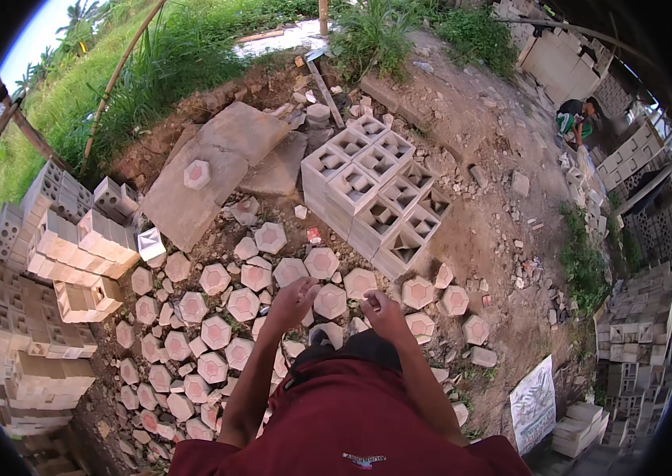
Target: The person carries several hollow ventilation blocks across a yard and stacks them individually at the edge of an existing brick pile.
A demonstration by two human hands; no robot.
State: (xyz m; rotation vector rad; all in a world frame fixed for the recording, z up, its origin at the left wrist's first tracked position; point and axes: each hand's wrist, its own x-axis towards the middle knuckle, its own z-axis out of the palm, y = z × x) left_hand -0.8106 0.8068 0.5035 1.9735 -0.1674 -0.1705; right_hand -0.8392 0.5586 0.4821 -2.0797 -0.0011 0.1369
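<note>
My left hand (295, 303) hovers over the paving stones, its fingers loosely bent, and I see nothing held in it. Its fingertips overlap the edge of a hexagonal paving stone (330, 302) with a reddish centre; whether they touch it, I cannot tell. To the right, my right hand (384, 312) is also loosely curled and looks empty. Just ahead of it lies another hexagonal paving stone (360, 283). Farther forward is one more hexagonal paving stone (322, 262), lying flat with pink and pale grey faces.
Many more hexagonal stones spread left over the soil. Ahead stands a stack of hollow concrete blocks (352, 178). A lone hexagonal stone (196, 174) rests on a broken slab (217, 163). Blocks (58, 246) are piled at left. A person (574, 123) bends down at the far right.
</note>
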